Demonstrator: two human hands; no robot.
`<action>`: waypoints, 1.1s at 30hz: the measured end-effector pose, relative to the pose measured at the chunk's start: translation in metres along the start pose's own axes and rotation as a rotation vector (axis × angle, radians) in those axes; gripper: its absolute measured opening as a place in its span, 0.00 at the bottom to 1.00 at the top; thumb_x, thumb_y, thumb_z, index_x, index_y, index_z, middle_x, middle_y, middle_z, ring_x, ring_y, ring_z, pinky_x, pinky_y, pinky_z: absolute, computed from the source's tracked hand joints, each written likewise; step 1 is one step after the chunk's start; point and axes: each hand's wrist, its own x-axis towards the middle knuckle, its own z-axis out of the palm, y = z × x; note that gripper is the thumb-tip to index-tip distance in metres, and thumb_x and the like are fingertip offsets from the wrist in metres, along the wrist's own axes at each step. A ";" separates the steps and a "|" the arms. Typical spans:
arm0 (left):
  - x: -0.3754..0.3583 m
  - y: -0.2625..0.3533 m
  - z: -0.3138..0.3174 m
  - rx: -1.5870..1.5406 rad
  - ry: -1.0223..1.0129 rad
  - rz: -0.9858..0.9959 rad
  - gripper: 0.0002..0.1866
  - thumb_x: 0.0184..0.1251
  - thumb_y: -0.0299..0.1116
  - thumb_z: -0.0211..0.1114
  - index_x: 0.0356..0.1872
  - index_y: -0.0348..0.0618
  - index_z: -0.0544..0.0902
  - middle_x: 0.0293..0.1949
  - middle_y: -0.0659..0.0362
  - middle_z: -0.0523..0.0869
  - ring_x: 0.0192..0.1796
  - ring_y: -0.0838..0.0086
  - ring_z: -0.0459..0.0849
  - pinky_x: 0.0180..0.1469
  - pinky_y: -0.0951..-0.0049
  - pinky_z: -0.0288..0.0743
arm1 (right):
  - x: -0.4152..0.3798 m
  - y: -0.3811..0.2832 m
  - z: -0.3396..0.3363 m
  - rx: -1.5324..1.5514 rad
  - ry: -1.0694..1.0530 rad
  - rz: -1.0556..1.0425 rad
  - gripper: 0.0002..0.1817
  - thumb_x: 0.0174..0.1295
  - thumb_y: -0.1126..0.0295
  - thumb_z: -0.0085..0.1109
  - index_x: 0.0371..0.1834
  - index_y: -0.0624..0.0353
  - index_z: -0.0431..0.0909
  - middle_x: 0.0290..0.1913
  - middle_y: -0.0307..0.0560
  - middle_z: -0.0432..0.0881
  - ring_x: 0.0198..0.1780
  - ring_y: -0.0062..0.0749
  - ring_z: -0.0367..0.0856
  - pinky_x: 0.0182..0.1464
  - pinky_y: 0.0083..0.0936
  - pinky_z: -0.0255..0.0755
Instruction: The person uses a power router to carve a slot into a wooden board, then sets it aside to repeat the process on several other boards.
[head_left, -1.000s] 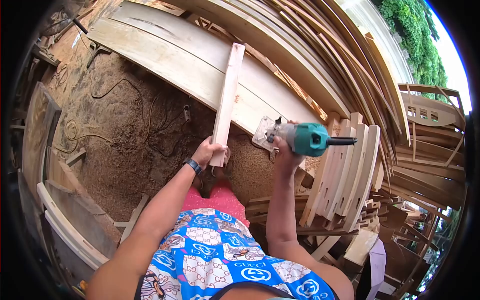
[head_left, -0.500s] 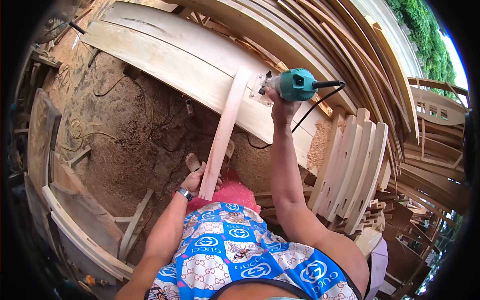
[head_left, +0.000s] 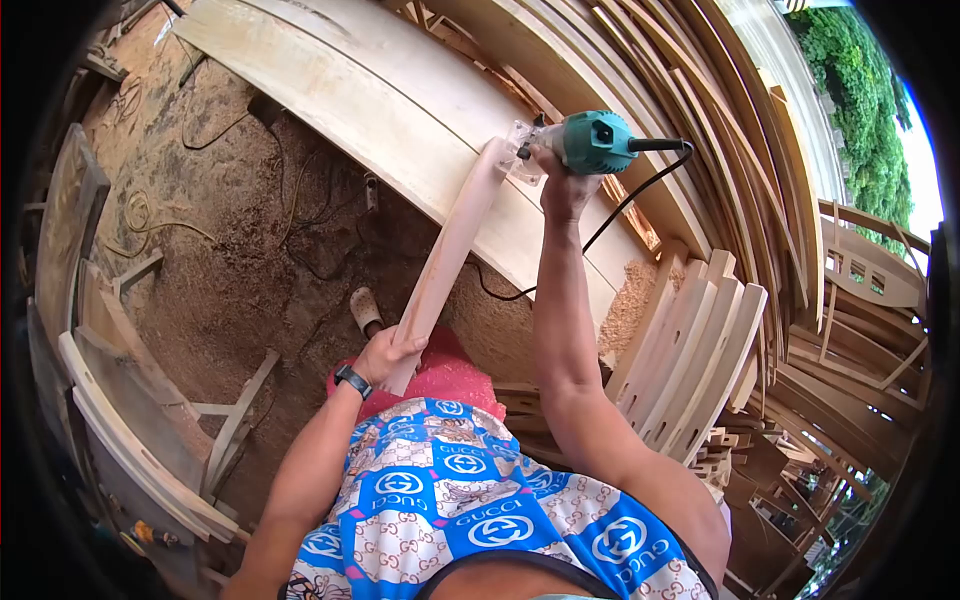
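My left hand (head_left: 388, 355) grips the near end of a long pale wooden slat (head_left: 448, 250), its thumb lying over the top face. The slat slants away from me, its far end resting on the wide bench boards (head_left: 330, 105). In my right hand (head_left: 568, 192) is a teal trim router (head_left: 598, 142), lying on its side with the body pointing right. Its clear base (head_left: 520, 152) is against or very close to the slat's far end; the bit cannot be made out. A black cord (head_left: 640, 195) loops from the router's back down below the bench.
Long curved boards (head_left: 690, 130) are stacked behind the bench. Several slotted wooden pieces (head_left: 690, 350) stand at its right end, near a sawdust pile (head_left: 630, 300). Cords lie on the sawdust-covered floor (head_left: 230, 290). Wooden frames (head_left: 130, 360) lean at the left.
The slat has turned in my left hand, and my thumb now shows on top of it. The router's base has come up against or near the slat's far end. The view has shifted slightly.
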 end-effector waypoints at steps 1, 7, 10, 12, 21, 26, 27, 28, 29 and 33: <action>-0.002 0.006 0.000 -0.010 -0.015 -0.014 0.28 0.69 0.54 0.72 0.51 0.37 0.81 0.34 0.60 0.84 0.34 0.75 0.85 0.37 0.72 0.80 | 0.003 0.002 0.002 0.009 -0.010 -0.008 0.32 0.43 0.80 0.76 0.57 0.62 0.78 0.47 0.45 0.85 0.49 0.34 0.85 0.56 0.33 0.81; 0.007 -0.011 -0.010 0.010 0.001 0.060 0.26 0.69 0.53 0.72 0.48 0.38 0.80 0.34 0.58 0.85 0.33 0.73 0.86 0.36 0.70 0.82 | 0.004 0.000 0.018 0.113 -0.022 -0.069 0.32 0.44 0.83 0.72 0.58 0.65 0.77 0.50 0.49 0.84 0.49 0.38 0.86 0.57 0.36 0.83; 0.007 -0.014 -0.012 0.153 0.031 0.127 0.26 0.70 0.53 0.73 0.48 0.36 0.81 0.34 0.59 0.86 0.35 0.76 0.85 0.41 0.71 0.80 | 0.007 0.009 0.016 0.104 -0.049 -0.085 0.32 0.44 0.84 0.71 0.58 0.67 0.77 0.50 0.52 0.83 0.49 0.41 0.86 0.58 0.38 0.83; 0.005 -0.009 -0.011 0.150 0.041 0.132 0.27 0.69 0.53 0.73 0.48 0.36 0.82 0.33 0.59 0.86 0.35 0.76 0.85 0.41 0.72 0.80 | 0.009 0.008 0.019 0.083 -0.068 -0.091 0.32 0.44 0.83 0.71 0.59 0.68 0.77 0.50 0.52 0.83 0.49 0.42 0.86 0.58 0.39 0.83; 0.004 -0.003 -0.007 0.221 0.060 0.154 0.33 0.66 0.59 0.74 0.48 0.31 0.86 0.36 0.57 0.88 0.39 0.75 0.84 0.46 0.70 0.78 | 0.016 0.008 0.024 0.084 -0.055 -0.094 0.31 0.41 0.83 0.73 0.55 0.69 0.79 0.46 0.51 0.85 0.46 0.40 0.87 0.56 0.38 0.82; 0.011 -0.008 -0.008 0.261 0.046 0.162 0.34 0.65 0.59 0.74 0.50 0.31 0.85 0.38 0.55 0.90 0.41 0.74 0.86 0.48 0.70 0.79 | 0.020 0.011 0.020 0.121 -0.071 -0.056 0.32 0.41 0.85 0.73 0.56 0.70 0.78 0.49 0.53 0.84 0.47 0.43 0.87 0.57 0.41 0.83; 0.011 -0.007 -0.008 0.257 0.050 0.165 0.34 0.65 0.59 0.74 0.50 0.31 0.85 0.38 0.55 0.90 0.41 0.74 0.86 0.48 0.70 0.79 | 0.020 0.009 0.023 0.122 -0.077 -0.058 0.32 0.41 0.85 0.73 0.56 0.70 0.78 0.49 0.53 0.84 0.47 0.43 0.87 0.57 0.41 0.83; 0.010 -0.006 -0.009 0.255 0.041 0.159 0.34 0.65 0.59 0.74 0.51 0.31 0.85 0.39 0.55 0.90 0.41 0.73 0.86 0.48 0.69 0.79 | 0.019 0.006 0.024 0.131 -0.068 -0.040 0.33 0.40 0.86 0.73 0.57 0.70 0.77 0.50 0.54 0.83 0.48 0.43 0.87 0.57 0.41 0.83; 0.010 -0.005 -0.009 0.255 0.029 0.151 0.34 0.65 0.58 0.74 0.51 0.31 0.85 0.39 0.54 0.90 0.42 0.73 0.86 0.49 0.69 0.79 | 0.019 0.004 0.024 0.139 -0.057 -0.022 0.34 0.40 0.86 0.72 0.57 0.71 0.77 0.50 0.54 0.83 0.49 0.44 0.87 0.57 0.41 0.83; 0.011 -0.004 -0.009 0.278 0.031 0.142 0.35 0.65 0.59 0.74 0.52 0.31 0.86 0.40 0.54 0.90 0.43 0.72 0.87 0.49 0.68 0.80 | 0.022 0.009 0.023 0.113 -0.054 -0.055 0.31 0.40 0.84 0.70 0.55 0.66 0.77 0.47 0.50 0.83 0.46 0.43 0.86 0.57 0.40 0.84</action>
